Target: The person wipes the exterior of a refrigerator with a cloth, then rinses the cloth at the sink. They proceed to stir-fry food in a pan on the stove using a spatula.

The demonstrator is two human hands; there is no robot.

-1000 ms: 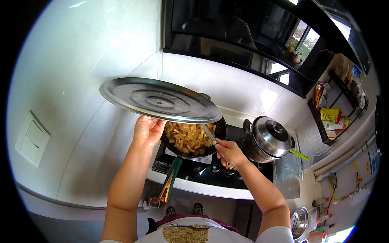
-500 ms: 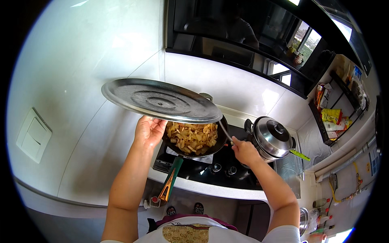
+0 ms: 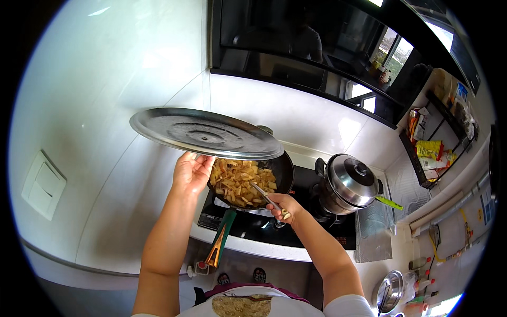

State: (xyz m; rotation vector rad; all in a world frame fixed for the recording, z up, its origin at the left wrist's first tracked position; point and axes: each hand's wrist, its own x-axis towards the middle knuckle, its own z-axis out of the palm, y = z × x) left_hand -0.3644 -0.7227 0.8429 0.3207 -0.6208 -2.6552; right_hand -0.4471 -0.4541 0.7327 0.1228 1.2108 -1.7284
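My left hand [image 3: 192, 173] grips the edge of a large round metal lid [image 3: 206, 132] and holds it tilted above the far left of the wok. In the dark wok [image 3: 285, 171] lie many pale brown cut pieces of food [image 3: 240, 182]. My right hand [image 3: 285, 207] is closed around the handle of a metal spatula [image 3: 262, 192]; its working end is down among the pieces and cannot be made out. The wok's green handle [image 3: 227, 224] points toward me. Part of the wok's far side is hidden by the lid.
On the right side of the black stove [image 3: 253, 227] stands a lidded steel pot [image 3: 353, 182], a bright green handle [image 3: 390, 203] beside it. A wall rack [image 3: 441, 140] with packets hangs at the right. A steel bowl [image 3: 390, 290] sits lower right, and a tiled wall [image 3: 105, 132] rises left.
My right hand has moved left and nearer to me, bringing the spatula from the wok's right rim to over the food. The food has shifted left in the wok. The lid stays raised.
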